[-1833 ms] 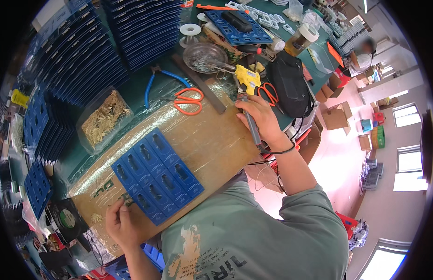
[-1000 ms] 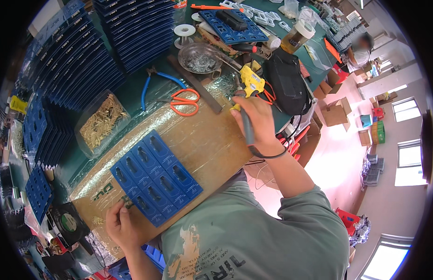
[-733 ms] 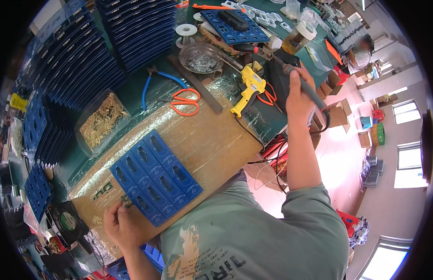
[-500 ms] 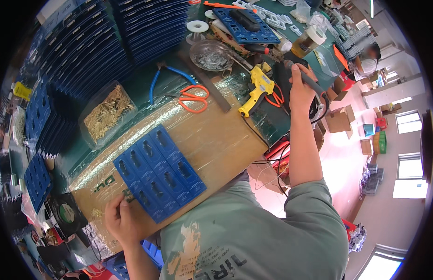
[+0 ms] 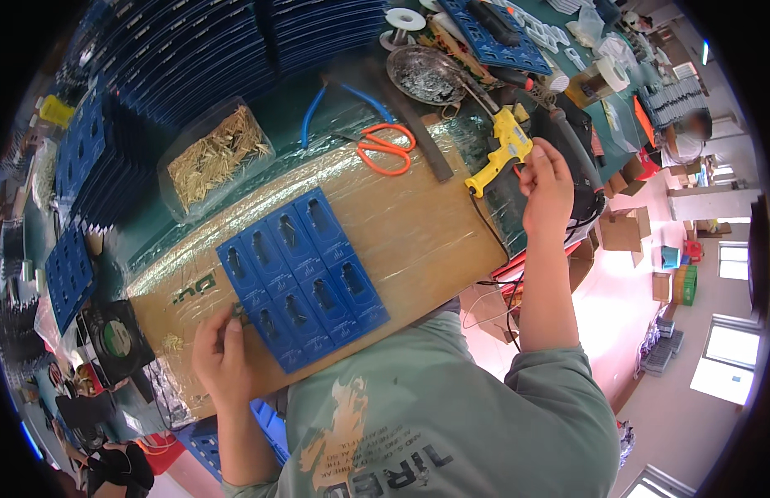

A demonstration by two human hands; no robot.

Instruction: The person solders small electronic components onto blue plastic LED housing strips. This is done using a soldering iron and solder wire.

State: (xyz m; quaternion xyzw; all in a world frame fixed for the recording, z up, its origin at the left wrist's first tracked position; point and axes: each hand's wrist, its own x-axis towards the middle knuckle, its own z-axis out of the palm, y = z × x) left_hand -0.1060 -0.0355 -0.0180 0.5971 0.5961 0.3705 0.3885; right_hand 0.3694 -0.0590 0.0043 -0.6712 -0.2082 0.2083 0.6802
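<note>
A blue circuit-board panel (image 5: 303,278) with rows of dark slots lies tilted on the brown cardboard sheet (image 5: 418,224) in front of me. My left hand (image 5: 221,357) rests at the panel's lower left edge, fingers loosely bent, gripping nothing visible; whether it touches the panel I cannot tell. Over to the right, my right hand (image 5: 548,189) is beside a yellow glue gun (image 5: 511,141), fingertips close to its trigger side and loosely curled without a clear grip. Past that hand lies a soldering iron (image 5: 574,143) with a grey handle.
Orange-handled scissors (image 5: 385,149), blue-handled pliers (image 5: 312,116) and a flat metal strip (image 5: 422,137) lie beyond the cardboard. A clear tray of thin golden pins (image 5: 215,158) stands to their left. Tall stacks of blue panels (image 5: 185,58) line the back. A metal dish (image 5: 426,75) sits behind the glue gun.
My right hand has let go of the soldering iron and come down beside the glue gun. The whole view has shifted, while my left hand stays by the panel.
</note>
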